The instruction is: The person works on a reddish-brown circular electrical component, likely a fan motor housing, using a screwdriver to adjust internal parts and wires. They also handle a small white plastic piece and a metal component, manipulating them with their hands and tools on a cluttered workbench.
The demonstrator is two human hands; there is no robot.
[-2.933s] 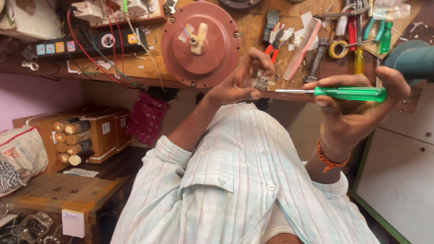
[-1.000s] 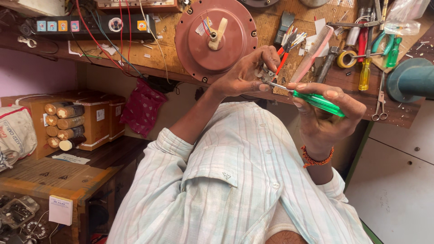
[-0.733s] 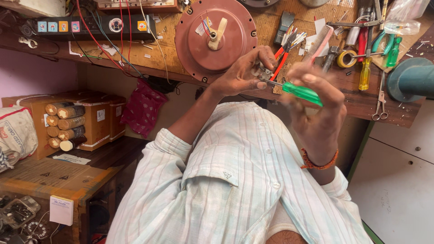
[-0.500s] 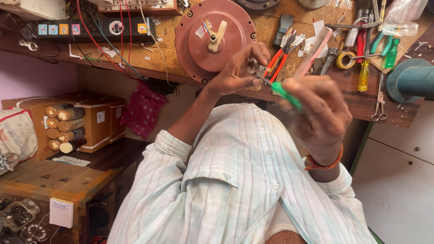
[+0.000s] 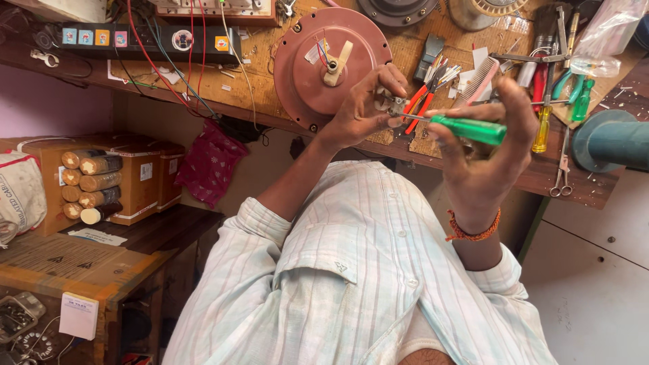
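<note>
I see the left hand (image 5: 362, 111) pinching a small metal part (image 5: 389, 103) just off the workbench edge (image 5: 203, 101), beside the round reddish motor housing (image 5: 331, 64). The right hand (image 5: 483, 145) is wrapped around a green-handled screwdriver (image 5: 466, 128), tip touching the part. Tools crowd the bench; open room lies below. A cardboard box (image 5: 125, 179) holds rolls (image 5: 88, 186).
</note>
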